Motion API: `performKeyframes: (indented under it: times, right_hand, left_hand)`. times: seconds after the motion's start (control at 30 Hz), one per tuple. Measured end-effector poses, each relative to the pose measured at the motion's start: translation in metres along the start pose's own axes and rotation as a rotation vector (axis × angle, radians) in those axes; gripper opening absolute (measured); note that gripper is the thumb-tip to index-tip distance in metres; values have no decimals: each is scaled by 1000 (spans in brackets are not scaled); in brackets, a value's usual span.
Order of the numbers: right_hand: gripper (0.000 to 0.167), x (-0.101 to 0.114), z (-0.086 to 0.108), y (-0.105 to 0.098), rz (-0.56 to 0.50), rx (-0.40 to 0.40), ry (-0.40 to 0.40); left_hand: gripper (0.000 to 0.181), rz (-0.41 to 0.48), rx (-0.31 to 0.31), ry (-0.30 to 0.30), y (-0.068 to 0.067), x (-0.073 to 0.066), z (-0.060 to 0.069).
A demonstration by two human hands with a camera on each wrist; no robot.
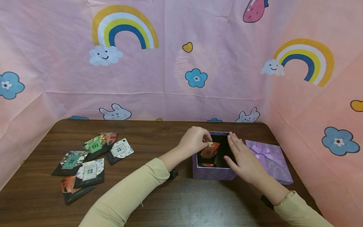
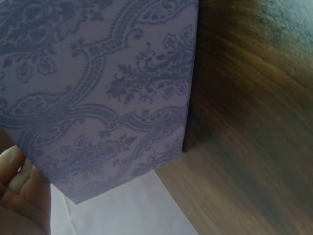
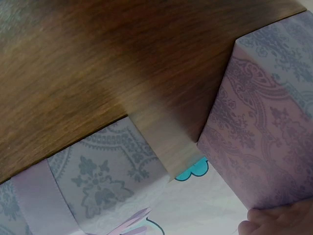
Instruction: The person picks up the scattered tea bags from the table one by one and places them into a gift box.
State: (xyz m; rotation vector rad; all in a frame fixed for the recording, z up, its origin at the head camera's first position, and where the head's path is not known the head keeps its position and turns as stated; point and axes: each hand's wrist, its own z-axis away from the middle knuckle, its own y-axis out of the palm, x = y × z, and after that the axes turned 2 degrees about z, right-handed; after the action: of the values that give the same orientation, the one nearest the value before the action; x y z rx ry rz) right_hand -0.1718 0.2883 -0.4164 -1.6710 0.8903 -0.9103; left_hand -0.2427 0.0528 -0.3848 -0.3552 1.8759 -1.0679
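Observation:
A purple patterned gift box (image 1: 214, 174) stands uncovered on the table, its inside dark. My left hand (image 1: 193, 139) reaches over the box's left wall and pinches the top edge of a red-and-black packet (image 1: 209, 152) between thumb and fingers. Beneath it, another reddish packet partly shows inside the box. Along the right wall lies my right hand (image 1: 241, 157), fingers straight, touching the rim. In the left wrist view the box's outer side hides most of the left hand (image 2: 22, 200); in the right wrist view only some fingers (image 3: 279, 220) appear at the box edge.
The box's lid (image 1: 272, 167), topped with a purple ribbon bow, lies right of the box. Several flat packets (image 1: 90, 171) with green, white and red patterned tops lie in a loose group on the left of the brown wooden table (image 1: 158, 201). A printed cloth hangs behind.

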Motion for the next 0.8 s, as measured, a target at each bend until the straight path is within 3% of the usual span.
performKeyframes:
  times: [0.3, 0.5, 0.63, 0.8]
  right_hand:
    - [75, 1, 1, -1, -7, -2, -8]
    - [75, 2, 0, -2, -1, 5, -1]
    - [75, 2, 1, -2, -4, 10, 7]
    - [75, 3, 1, -2, -10, 14, 11]
  left_hand:
    - [14, -72, 58, 41, -2, -1, 1]
    - [14, -121, 49, 55, -1, 1, 2]
    - [14, -92, 39, 56, -2, 2, 3]
    - [13, 40, 2, 68, -4, 7, 9]
